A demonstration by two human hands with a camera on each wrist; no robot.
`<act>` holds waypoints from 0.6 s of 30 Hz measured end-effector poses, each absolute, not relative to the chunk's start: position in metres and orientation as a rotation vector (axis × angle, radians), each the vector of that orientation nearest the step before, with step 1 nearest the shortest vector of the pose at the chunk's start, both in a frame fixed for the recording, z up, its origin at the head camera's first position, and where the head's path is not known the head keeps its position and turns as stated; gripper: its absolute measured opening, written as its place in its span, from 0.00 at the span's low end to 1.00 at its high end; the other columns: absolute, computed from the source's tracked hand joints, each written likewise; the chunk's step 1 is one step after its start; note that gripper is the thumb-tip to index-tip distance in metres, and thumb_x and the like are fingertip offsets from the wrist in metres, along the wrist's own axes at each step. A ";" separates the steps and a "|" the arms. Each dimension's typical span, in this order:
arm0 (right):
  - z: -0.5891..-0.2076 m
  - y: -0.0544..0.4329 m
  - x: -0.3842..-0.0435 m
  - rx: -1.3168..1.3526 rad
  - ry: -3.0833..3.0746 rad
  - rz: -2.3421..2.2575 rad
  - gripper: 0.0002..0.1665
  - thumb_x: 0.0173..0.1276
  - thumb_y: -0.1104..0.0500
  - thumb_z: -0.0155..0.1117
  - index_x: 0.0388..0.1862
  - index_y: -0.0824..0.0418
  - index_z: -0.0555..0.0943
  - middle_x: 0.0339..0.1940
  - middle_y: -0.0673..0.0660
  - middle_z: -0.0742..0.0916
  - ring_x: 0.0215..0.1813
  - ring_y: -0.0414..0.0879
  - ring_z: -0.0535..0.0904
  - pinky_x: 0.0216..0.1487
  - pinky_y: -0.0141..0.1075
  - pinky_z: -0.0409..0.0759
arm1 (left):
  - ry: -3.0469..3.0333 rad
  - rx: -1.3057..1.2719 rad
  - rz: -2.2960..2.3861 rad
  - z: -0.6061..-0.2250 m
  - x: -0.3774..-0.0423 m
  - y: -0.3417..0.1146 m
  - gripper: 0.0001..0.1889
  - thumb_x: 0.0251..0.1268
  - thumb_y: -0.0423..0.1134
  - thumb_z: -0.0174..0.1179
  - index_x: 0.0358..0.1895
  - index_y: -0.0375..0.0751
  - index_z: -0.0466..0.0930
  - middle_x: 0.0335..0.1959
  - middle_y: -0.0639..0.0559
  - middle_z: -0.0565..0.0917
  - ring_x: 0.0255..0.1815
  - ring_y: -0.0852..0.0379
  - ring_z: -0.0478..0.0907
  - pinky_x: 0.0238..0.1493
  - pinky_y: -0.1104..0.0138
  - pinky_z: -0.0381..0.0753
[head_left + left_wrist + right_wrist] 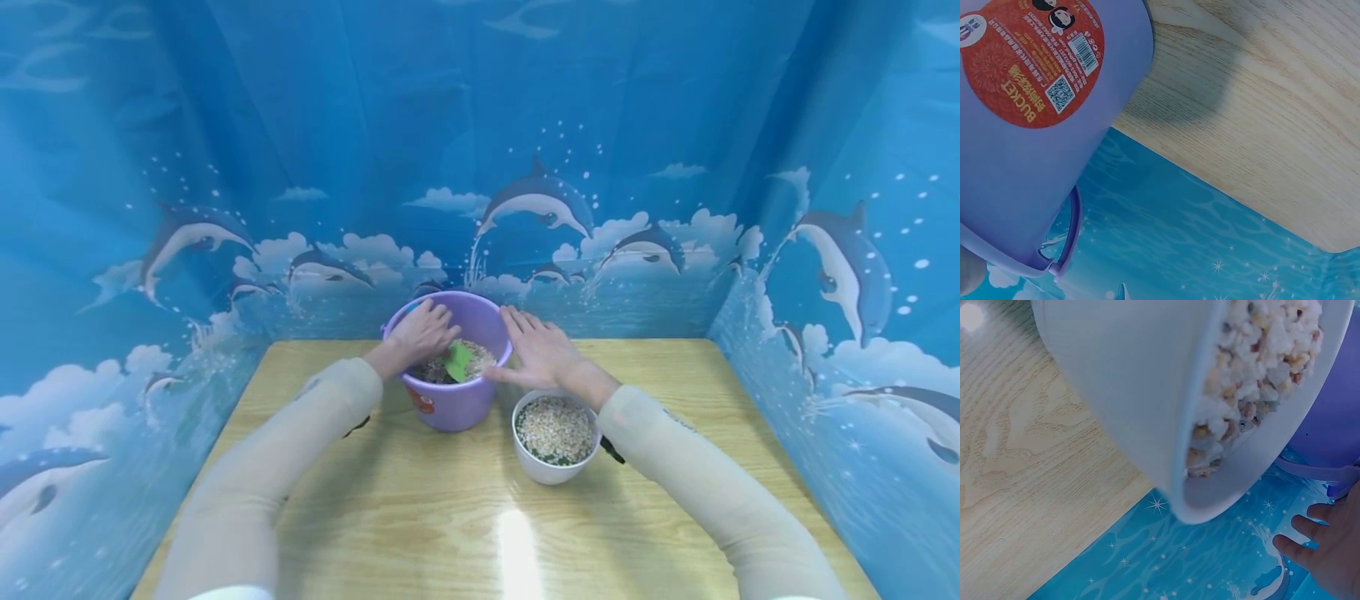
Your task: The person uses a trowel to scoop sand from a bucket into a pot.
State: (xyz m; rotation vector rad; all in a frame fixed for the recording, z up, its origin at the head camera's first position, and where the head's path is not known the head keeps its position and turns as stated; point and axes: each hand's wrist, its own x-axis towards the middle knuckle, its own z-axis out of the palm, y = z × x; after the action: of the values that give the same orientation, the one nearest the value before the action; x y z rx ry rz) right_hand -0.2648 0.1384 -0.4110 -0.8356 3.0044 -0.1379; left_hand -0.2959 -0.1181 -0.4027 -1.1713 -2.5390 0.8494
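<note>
A purple bucket [457, 408] with a red label [1035, 62] stands near the table's back edge. Pale gravel [480, 358] and a bright green leaf [457, 362] show inside it. My left hand [422, 333] reaches over the bucket's left rim, its fingers bent just above the leaf; I cannot tell whether they hold anything. On the bucket's right side, my right hand [536, 346] is spread out with straight fingers at the rim. Below that palm sits a white pot [551, 473], filled with mixed pale and brown gravel [1260, 381].
The wooden table [420, 525] ends just behind the bucket, where a blue dolphin-print curtain [450, 167] hangs. The same curtain closes off both sides. The bucket's purple handle [1072, 231] hangs at its side.
</note>
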 end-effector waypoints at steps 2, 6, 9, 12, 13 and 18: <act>-0.411 0.139 -0.265 -0.840 3.005 -0.143 0.72 0.67 0.14 0.45 0.88 0.64 0.42 0.89 0.66 0.56 0.87 0.67 0.58 0.80 0.66 0.64 | -2.574 -1.165 0.842 -0.402 -0.296 -0.117 0.22 0.78 0.60 0.55 0.51 0.43 0.78 0.48 0.43 0.85 0.51 0.47 0.79 0.56 0.56 0.79; -0.411 0.141 -0.265 -0.852 2.995 -0.151 0.75 0.64 0.10 0.40 0.88 0.63 0.41 0.89 0.66 0.56 0.87 0.66 0.58 0.80 0.66 0.64 | -2.625 -1.150 0.829 -0.402 -0.297 -0.117 0.23 0.78 0.62 0.54 0.51 0.43 0.78 0.47 0.43 0.84 0.50 0.47 0.79 0.55 0.56 0.79; -0.411 0.141 -0.265 -0.854 2.992 -0.149 0.75 0.63 0.09 0.38 0.88 0.62 0.39 0.89 0.66 0.56 0.87 0.66 0.58 0.80 0.66 0.64 | -2.649 -1.135 0.800 -0.401 -0.297 -0.119 0.24 0.78 0.63 0.53 0.52 0.44 0.78 0.46 0.44 0.84 0.49 0.47 0.79 0.55 0.55 0.80; -0.411 0.140 -0.265 -0.850 2.994 -0.146 0.74 0.64 0.10 0.40 0.88 0.62 0.38 0.89 0.66 0.56 0.87 0.66 0.58 0.79 0.66 0.64 | -2.671 -1.126 0.756 -0.399 -0.297 -0.121 0.25 0.78 0.64 0.53 0.53 0.44 0.79 0.46 0.43 0.85 0.50 0.46 0.80 0.59 0.53 0.81; -0.411 0.140 -0.265 -0.848 2.994 -0.145 0.74 0.65 0.11 0.42 0.88 0.62 0.38 0.89 0.66 0.56 0.87 0.66 0.58 0.79 0.66 0.64 | -2.677 -1.125 0.746 -0.398 -0.297 -0.122 0.25 0.78 0.64 0.53 0.53 0.44 0.79 0.46 0.43 0.85 0.50 0.46 0.80 0.59 0.53 0.81; -0.410 0.140 -0.265 -0.840 2.993 -0.145 0.72 0.68 0.16 0.48 0.88 0.62 0.39 0.89 0.66 0.56 0.87 0.67 0.58 0.80 0.66 0.64 | -2.695 -1.119 0.692 -0.396 -0.297 -0.127 0.24 0.79 0.63 0.52 0.53 0.44 0.78 0.46 0.43 0.85 0.50 0.46 0.80 0.55 0.54 0.81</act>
State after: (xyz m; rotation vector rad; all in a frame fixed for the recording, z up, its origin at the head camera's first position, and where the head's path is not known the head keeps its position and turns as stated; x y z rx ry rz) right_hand -0.2645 0.1396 -0.4103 -0.8395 2.9933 -0.1452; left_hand -0.2967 -0.1269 -0.3958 -1.1194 -2.6952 0.6925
